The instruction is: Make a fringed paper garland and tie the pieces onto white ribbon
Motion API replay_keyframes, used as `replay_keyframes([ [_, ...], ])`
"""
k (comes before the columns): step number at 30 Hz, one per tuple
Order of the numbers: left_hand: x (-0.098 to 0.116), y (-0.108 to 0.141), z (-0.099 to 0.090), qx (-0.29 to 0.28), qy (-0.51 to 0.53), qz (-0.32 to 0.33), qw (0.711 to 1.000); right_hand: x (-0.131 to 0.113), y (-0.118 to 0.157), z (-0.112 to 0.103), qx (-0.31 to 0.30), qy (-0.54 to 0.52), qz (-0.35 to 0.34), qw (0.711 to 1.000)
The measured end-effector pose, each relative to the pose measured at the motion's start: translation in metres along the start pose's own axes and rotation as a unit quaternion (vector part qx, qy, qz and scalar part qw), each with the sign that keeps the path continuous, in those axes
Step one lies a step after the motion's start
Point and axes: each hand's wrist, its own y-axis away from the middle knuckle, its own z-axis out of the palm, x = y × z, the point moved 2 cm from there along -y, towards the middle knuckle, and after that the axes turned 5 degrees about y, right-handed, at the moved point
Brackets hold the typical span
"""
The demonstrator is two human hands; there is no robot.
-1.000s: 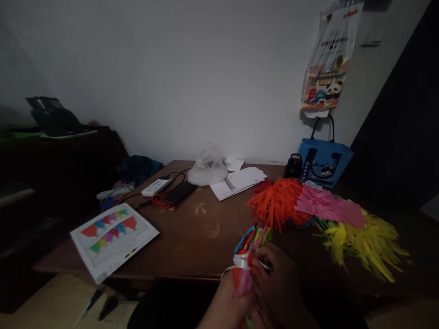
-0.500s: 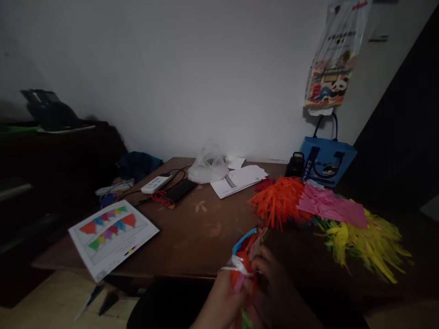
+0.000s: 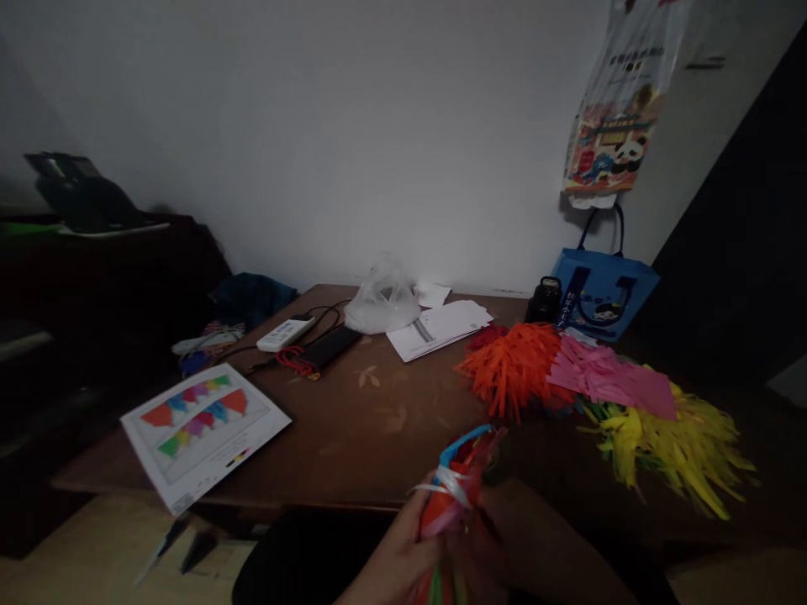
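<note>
At the table's near edge I hold a bundle of coloured tissue paper, red, blue, pink and green, with a white ribbon tied around it. My left hand is wrapped round its left side, just below the ribbon. Against the right side of the bundle, my right hand is closed on the paper; its fingers are dark, smeared and partly hidden. Green strips hang out beneath both hands. Fringed paper lies to the right: an orange tuft, a pink piece and a yellow tuft.
A printed sheet with bunting pictures lies at the table's left. Further back are a white power strip, a black case, a clear plastic bag and white papers. A black bottle stands beside a blue bag.
The bundle has tilted a little, and its tied end sits slightly further right. My right hand has slid from near the tied end down along the bundle's right side.
</note>
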Motion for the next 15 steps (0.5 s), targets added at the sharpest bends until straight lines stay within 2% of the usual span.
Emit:
replay_keyframes([
  [2, -0.005, -0.002, -0.001, -0.017, 0.024, 0.003, 1.000, -0.006, 0.001, 0.003, 0.004, 0.000, -0.018, 1.000],
  [5, -0.008, -0.008, 0.001, 0.005, -0.042, 0.023, 0.999, -0.011, 0.000, 0.005, 0.001, -0.030, -0.041, 0.999],
  [7, -0.005, -0.010, 0.001, 0.039, -0.089, 0.026, 0.995, -0.010, 0.000, 0.004, 0.011, -0.065, -0.017, 0.998],
  [10, -0.001, -0.010, -0.002, 0.074, -0.084, 0.027, 0.993, -0.004, 0.003, 0.001, 0.038, -0.113, 0.038, 0.992],
  [12, -0.003, -0.009, -0.006, 0.090, -0.062, 0.025, 0.994, 0.005, 0.006, 0.001, 0.119, -0.123, 0.062, 0.983],
  [15, -0.010, -0.009, -0.007, 0.094, -0.051, 0.036, 0.994, 0.023, 0.007, 0.008, 0.271, -0.148, 0.076, 0.948],
])
